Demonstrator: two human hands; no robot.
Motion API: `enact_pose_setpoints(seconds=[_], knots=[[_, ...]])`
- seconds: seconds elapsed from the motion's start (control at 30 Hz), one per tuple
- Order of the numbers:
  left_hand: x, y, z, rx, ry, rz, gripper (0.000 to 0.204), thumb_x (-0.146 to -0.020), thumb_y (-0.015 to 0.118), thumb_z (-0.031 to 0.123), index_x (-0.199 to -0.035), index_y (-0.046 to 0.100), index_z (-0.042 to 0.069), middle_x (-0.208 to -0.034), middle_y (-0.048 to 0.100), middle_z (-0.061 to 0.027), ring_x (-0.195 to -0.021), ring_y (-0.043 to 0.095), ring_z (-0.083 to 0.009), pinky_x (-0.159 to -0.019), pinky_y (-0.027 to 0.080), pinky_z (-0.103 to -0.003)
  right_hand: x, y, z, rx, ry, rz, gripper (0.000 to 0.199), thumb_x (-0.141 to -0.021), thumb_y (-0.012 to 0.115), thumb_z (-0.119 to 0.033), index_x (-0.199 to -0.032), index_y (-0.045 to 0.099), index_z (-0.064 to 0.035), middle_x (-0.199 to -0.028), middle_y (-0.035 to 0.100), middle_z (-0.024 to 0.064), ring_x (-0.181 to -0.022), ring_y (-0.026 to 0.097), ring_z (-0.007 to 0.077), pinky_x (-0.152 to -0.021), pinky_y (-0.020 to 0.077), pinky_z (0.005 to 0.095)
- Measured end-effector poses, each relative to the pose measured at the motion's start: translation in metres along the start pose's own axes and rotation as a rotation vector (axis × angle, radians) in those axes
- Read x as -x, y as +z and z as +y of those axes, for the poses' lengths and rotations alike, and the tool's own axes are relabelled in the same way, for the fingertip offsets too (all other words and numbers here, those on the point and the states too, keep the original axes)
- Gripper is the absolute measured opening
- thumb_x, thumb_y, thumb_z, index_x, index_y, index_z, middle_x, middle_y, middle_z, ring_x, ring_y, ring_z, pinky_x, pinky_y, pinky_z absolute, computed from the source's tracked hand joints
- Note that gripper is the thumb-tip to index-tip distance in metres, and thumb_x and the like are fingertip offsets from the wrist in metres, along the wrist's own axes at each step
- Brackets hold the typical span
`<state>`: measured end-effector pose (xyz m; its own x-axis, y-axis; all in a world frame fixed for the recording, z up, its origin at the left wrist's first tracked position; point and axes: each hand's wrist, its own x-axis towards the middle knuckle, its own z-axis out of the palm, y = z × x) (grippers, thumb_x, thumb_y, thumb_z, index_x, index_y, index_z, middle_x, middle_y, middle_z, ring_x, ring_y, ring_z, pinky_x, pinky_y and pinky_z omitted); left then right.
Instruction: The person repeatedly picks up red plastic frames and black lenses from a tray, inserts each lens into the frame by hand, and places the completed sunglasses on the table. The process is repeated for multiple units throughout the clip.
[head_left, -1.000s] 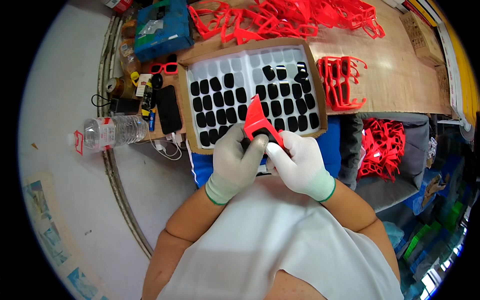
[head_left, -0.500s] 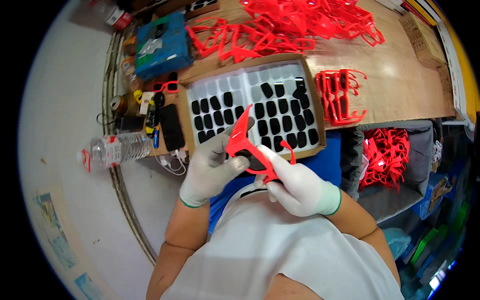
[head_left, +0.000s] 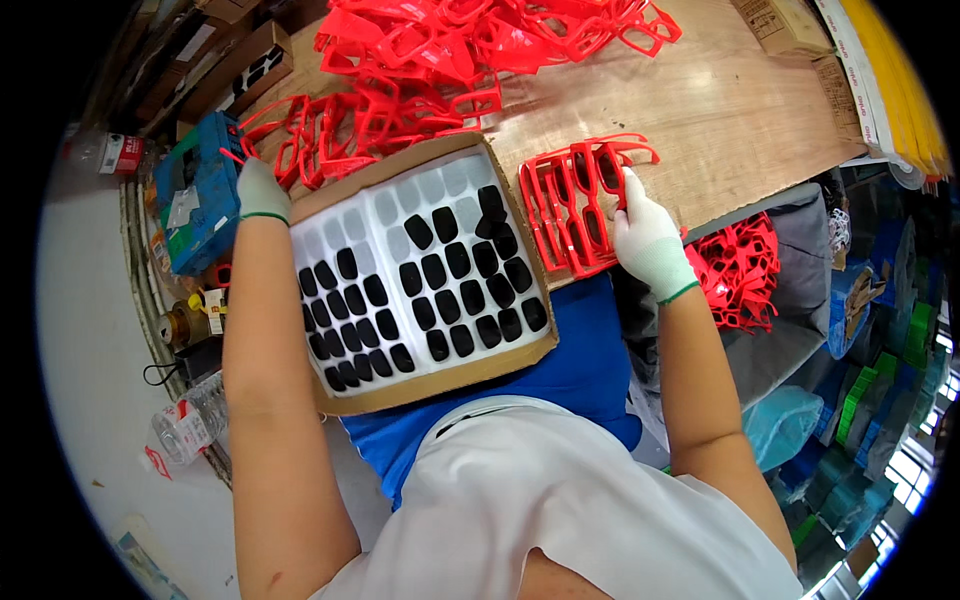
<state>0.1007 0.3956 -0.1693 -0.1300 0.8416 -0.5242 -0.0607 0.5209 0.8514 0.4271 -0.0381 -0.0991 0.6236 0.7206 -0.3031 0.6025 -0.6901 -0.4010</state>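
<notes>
My right hand, white-gloved, is closed on the end of a pair of red sunglasses with dark lenses. This pair stands at the right end of a row of similar red sunglasses on the table. Far to the left, my gloved left hand is closed at a red glasses frame, beside the pile's near-left end; its fingertips are mostly hidden. Between my arms lies a cardboard box with a white tray, where several dark lenses sit in rows and some upper pockets hold none.
A heap of red frames covers the table's back. Left of the box are a blue case and a plastic bottle. A grey-lined bin holding red frames stands at the right, below the table edge.
My hands have parted: the left went to the frames at far left, the right set the glasses at the row. The view has shifted, and the box appears lower left.
</notes>
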Motion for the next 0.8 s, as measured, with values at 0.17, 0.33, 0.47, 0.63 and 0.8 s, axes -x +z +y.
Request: enact_pose_setpoints(seconds=[0.17,0.33,0.47,0.63,0.8], knots=[[0.008,0.005,0.016,-0.243,-0.073,-0.023,0.038,-0.088,0.069,0.040,-0.111,0.059,0.012,-0.095,0.063,-0.0055,-0.082,0.062,-0.0223,-0.071,0.051,-0.034,-0.005,0.008,0.008,-0.109,-0.100,0.173,0.055,-0.092,0.056,-0.011,-0.142,0.042,0.0053,-0.112,0.062,0.0324,-0.105,0.061,0.0472,-0.091,0.0480,0.0517],[-0.002,-0.007,0.013,-0.932,0.114,-0.216,0.058,-0.086,0.066,0.042,-0.116,0.063,-0.007,-0.104,0.067,-0.0184,-0.085,0.065,-0.0269,-0.072,0.051,-0.039,0.048,-0.004,-0.039,-0.072,-0.488,0.526,0.039,-0.083,0.065,-0.004,-0.121,0.059,0.0046,-0.102,0.064,0.0212,-0.092,0.061,0.0405,-0.083,0.0486,0.0478],[0.002,-0.001,0.009,-0.780,0.113,-0.156,0.039,-0.089,0.062,0.028,-0.113,0.063,-0.003,-0.103,0.066,-0.0188,-0.087,0.065,-0.0310,-0.079,0.053,-0.039,0.108,0.036,-0.091,-0.217,-0.924,-0.024,0.040,-0.076,0.074,-0.021,-0.111,0.062,-0.0045,-0.103,0.061,0.0118,-0.097,0.061,0.0299,-0.091,0.0486,0.0454],[-0.001,0.000,0.023,-0.392,-0.124,-0.059,0.014,-0.091,0.056,0.021,-0.097,0.060,0.009,-0.090,0.066,-0.0110,-0.083,0.062,-0.0246,-0.076,0.051,-0.039,0.133,0.094,-0.079,0.226,-0.913,-0.393,0.032,-0.086,0.060,-0.019,-0.116,0.066,-0.0099,-0.100,0.066,0.0038,-0.098,0.062,0.0230,-0.089,0.0458,0.0390],[-0.008,-0.011,0.023,-0.146,-0.211,-0.083,0.032,-0.097,0.059,0.034,-0.118,0.057,0.011,-0.115,0.060,-0.0087,-0.110,0.056,-0.0271,-0.102,0.044,-0.050,0.119,0.083,-0.066,0.292,-1.032,-0.424,0.028,-0.087,0.056,-0.017,-0.112,0.068,-0.0122,-0.095,0.067,0.0014,-0.094,0.063,0.0203,-0.085,0.0463,0.0362]])
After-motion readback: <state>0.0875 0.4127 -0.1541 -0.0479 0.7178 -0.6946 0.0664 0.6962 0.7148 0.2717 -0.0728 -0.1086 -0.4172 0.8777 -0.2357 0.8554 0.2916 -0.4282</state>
